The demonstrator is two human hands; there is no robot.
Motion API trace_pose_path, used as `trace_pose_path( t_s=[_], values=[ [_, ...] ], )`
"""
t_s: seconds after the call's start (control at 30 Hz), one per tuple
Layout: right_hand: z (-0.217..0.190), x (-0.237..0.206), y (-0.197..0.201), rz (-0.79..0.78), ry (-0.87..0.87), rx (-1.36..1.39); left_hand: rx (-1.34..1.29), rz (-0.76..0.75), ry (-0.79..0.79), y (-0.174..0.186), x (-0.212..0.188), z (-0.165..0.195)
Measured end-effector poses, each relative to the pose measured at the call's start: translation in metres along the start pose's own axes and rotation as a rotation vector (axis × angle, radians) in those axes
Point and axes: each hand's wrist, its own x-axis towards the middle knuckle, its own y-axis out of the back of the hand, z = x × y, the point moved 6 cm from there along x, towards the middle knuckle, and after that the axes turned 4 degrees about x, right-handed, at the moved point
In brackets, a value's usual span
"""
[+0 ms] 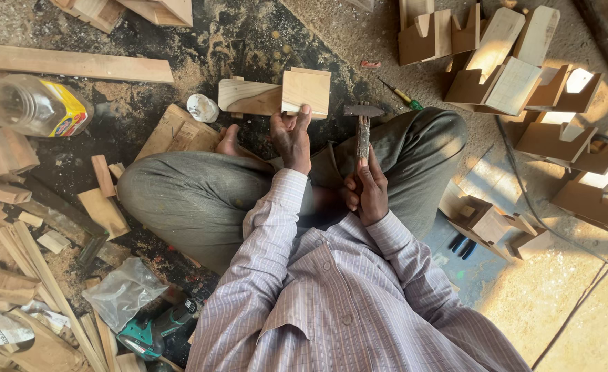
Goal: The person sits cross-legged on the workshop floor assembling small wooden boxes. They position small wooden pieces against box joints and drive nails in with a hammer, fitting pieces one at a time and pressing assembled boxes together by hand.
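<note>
I sit cross-legged on a sawdust-covered floor. My left hand (291, 138) holds up a small square wooden piece (306, 91) by its lower edge, over a larger pale wooden block (247, 96) that lies behind it. My right hand (364, 189) grips the wooden handle of a small hammer (363, 117); its dark metal head points up, just right of the square piece and apart from it.
A stack of assembled wooden box parts (517, 76) fills the upper right. A screwdriver (402, 94) lies near the hammer. A clear plastic jar (32, 105), planks (73, 64), scrap strips (25, 255), a plastic bag (123, 293) and a green power drill (156, 329) sit left.
</note>
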Motion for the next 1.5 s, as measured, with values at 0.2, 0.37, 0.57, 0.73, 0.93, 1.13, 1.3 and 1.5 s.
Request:
trace_pose_path(
  t_s=[0.2, 0.37, 0.57, 0.73, 0.93, 1.13, 1.3, 1.5],
  values=[
    [0.01, 0.013, 0.008, -0.037, -0.133, 0.042, 0.096, 0.044, 0.028, -0.001, 0.0, -0.003],
    [0.008, 0.012, 0.004, -0.025, -0.091, 0.081, 0.037, 0.043, -0.025, -0.001, -0.001, -0.004],
    [0.009, 0.008, 0.001, -0.025, -0.153, 0.091, 0.108, 0.06, -0.037, 0.001, -0.001, -0.003],
    [0.005, 0.007, 0.003, -0.016, -0.077, 0.075, -0.016, 0.028, -0.008, -0.001, 0.001, 0.0],
    [0.007, 0.01, -0.006, -0.048, -0.119, 0.111, 0.004, 0.042, -0.003, 0.005, 0.001, 0.002],
    [0.008, 0.008, -0.014, -0.092, -0.144, 0.101, 0.035, 0.06, -0.02, 0.01, 0.004, 0.0],
    [0.009, 0.01, -0.017, -0.06, -0.202, 0.063, 0.049, 0.073, -0.035, 0.012, 0.007, 0.004],
    [0.012, 0.01, -0.014, -0.055, -0.222, 0.095, 0.0, 0.061, -0.017, 0.014, 0.01, 0.004]
  ],
)
